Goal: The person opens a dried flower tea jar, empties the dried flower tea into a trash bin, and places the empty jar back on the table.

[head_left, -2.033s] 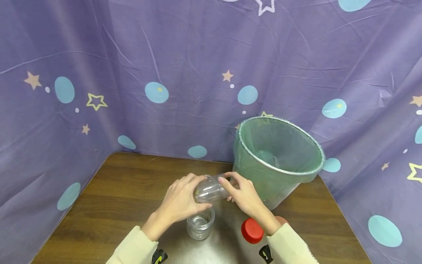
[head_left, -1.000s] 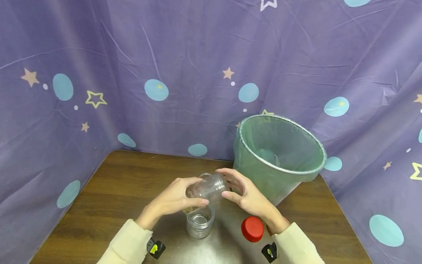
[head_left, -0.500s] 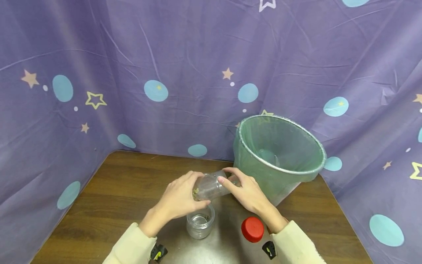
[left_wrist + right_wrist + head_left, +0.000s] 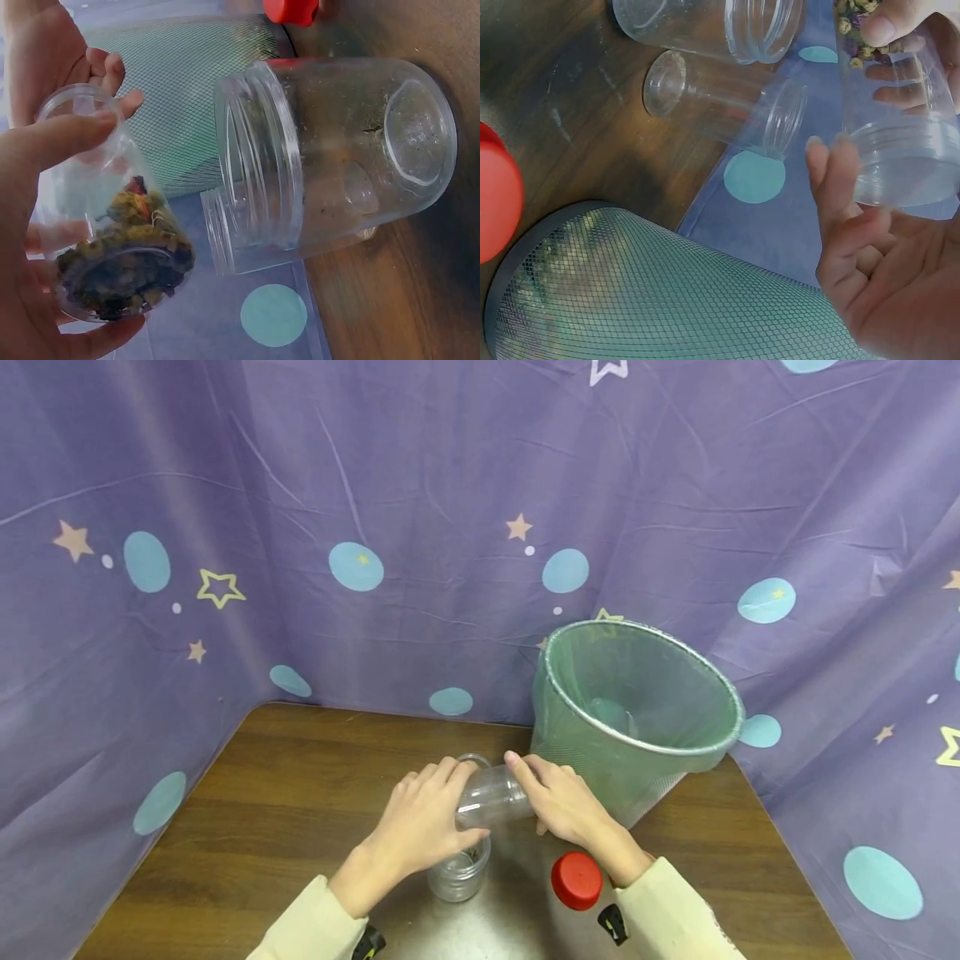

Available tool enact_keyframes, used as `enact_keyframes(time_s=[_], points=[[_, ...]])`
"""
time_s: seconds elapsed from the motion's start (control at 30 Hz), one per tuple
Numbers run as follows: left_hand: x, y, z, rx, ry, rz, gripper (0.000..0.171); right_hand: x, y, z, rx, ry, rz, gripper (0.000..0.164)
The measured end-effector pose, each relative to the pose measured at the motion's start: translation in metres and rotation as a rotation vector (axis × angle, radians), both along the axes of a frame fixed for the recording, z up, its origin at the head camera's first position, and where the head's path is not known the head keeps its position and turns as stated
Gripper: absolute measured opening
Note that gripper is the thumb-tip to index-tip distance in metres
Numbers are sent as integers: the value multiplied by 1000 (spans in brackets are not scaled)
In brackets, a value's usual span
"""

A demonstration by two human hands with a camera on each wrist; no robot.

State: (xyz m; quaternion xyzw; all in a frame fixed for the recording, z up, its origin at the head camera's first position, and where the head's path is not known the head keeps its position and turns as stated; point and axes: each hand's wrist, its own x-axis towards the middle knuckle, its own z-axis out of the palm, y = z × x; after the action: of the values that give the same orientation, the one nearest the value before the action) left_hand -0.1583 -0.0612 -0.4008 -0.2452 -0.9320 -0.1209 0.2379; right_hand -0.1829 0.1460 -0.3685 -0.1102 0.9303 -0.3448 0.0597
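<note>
A clear jar (image 4: 491, 797) lies tilted sideways above the table. My left hand (image 4: 420, 818) grips its base end, where small dried flower buds (image 4: 124, 274) in yellow, red and dark tones gather at the bottom. My right hand (image 4: 570, 806) curls round the mouth end, its thumb on top and its fingers (image 4: 836, 176) along the rim. Below the left hand stands a wide clear jar (image 4: 457, 881) without a lid, a few dark crumbs inside. Behind them is a narrower clear jar (image 4: 716, 105), mostly covered by the hands in the head view.
A red lid (image 4: 577, 881) lies on the wooden table (image 4: 300, 793) in front of the right forearm. At the back right stands a green mesh waste bin (image 4: 637, 693) with a clear liner over its rim. A purple patterned curtain (image 4: 450, 527) closes off the back and sides.
The right hand let go of the jar's mouth about a second ago, took hold again, and has since turned, its thumb now higher. The held jar swung toward level and moved slightly right.
</note>
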Motion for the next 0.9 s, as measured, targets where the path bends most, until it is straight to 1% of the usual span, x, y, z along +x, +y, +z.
enact_keyframes(time_s=[0.1,0.23,0.43,0.57,0.67,0.73,0.9], points=[[1,0,1,-1,-13,9,75,-1,0,-1,-10,-9,26,55],[1,1,1,4,-4,9,74,-2,0,-1,-26,-9,50,52],[0,0,2,-4,-2,-16,75,-4,3,2,-31,-1,90,53],[0,0,4,0,-19,-34,76,-4,6,0,-84,-8,119,48],[0,0,5,8,-41,-38,75,-4,7,0,-131,3,137,45],[0,-1,5,15,-68,-35,76,-4,8,0,-140,20,162,44],[-1,-3,6,33,-133,-38,78,-4,11,0,-164,39,252,44]])
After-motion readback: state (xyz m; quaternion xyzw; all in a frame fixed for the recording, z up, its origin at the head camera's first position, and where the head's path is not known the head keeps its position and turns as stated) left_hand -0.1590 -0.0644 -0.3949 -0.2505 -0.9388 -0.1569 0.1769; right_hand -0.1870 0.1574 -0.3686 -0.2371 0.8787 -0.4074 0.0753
